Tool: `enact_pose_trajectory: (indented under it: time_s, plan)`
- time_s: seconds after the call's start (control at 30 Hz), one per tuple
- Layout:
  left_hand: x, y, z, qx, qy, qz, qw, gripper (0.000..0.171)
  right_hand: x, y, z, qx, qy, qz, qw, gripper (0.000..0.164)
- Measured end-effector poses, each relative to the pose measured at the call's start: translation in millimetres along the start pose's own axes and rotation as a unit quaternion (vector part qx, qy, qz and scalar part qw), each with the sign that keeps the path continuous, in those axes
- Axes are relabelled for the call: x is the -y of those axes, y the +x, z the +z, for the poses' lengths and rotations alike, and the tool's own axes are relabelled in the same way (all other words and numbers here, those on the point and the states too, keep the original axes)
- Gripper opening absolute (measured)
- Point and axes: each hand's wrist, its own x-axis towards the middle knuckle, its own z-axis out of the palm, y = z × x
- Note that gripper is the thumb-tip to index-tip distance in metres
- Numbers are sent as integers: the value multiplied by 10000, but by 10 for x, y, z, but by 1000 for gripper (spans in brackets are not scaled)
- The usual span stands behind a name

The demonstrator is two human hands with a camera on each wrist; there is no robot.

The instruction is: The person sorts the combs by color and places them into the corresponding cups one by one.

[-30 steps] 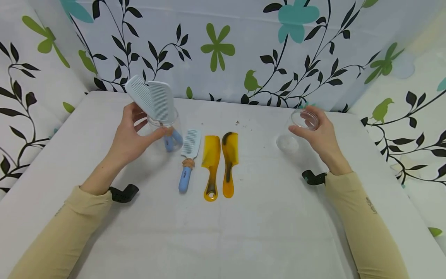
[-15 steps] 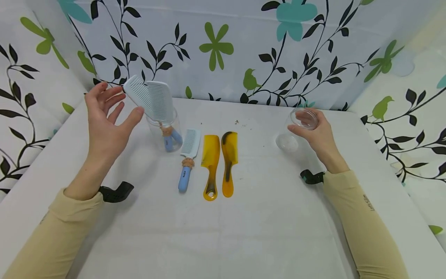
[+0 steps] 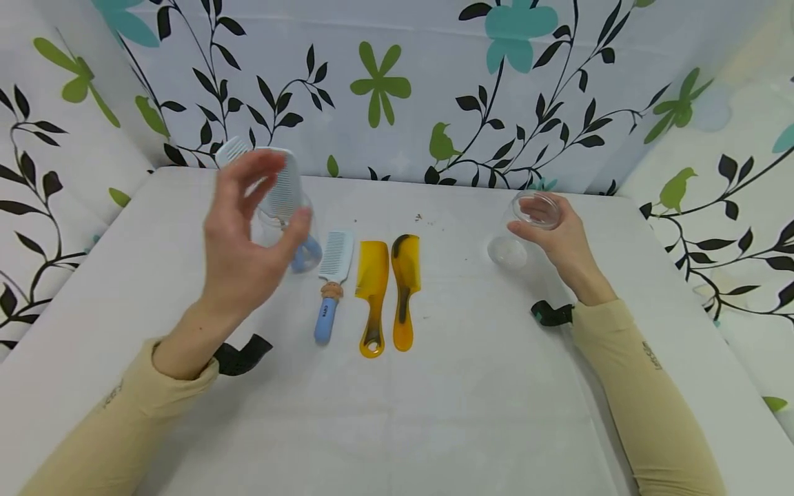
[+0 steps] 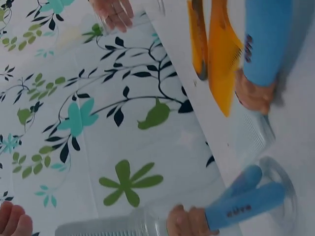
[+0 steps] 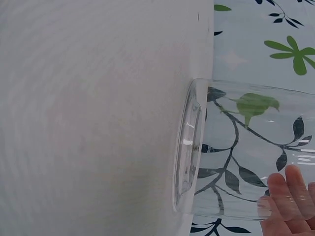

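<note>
My left hand [image 3: 238,248] hovers before a clear glass [image 4: 147,219] at the back left, its fingers loosely curved with nothing between them. Standing in that glass are light blue combs [image 3: 285,193], whose blue handles [image 4: 243,206] point down, partly hidden behind the hand in the head view. At the back right, my right hand [image 3: 564,241] grips a second clear glass [image 5: 241,152] near its rim, fingers and thumb around the side. This glass is upright and holds nothing. Between the hands lie a blue-handled comb [image 3: 326,320] and two amber combs, one left [image 3: 373,275], one right [image 3: 406,275].
The white tabletop [image 3: 397,413] ends at the back against a leaf-patterned curtain [image 3: 384,145]. Small dark crumbs [image 3: 418,218] lie behind the amber combs. A black wrist mount [image 3: 243,355] sticks out from the left sleeve, another [image 3: 551,314] from the right.
My left hand has let go of the combs in the left glass, drawn back to the left, then come right again in front of them. The right hand keeps its hold on the other glass.
</note>
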Motion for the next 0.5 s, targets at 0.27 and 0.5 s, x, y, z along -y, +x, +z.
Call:
enact_pose_trajectory:
  time_s: [0.27,0.5]
  plan:
    - [89,133,434,1910,174,-1130,9749,53,-25,-24,-22,21,84,65,9999,82]
    - [163,280,649,2579,404,-1737,9496,49,-8,-8,10,55,263,-3,9996,82]
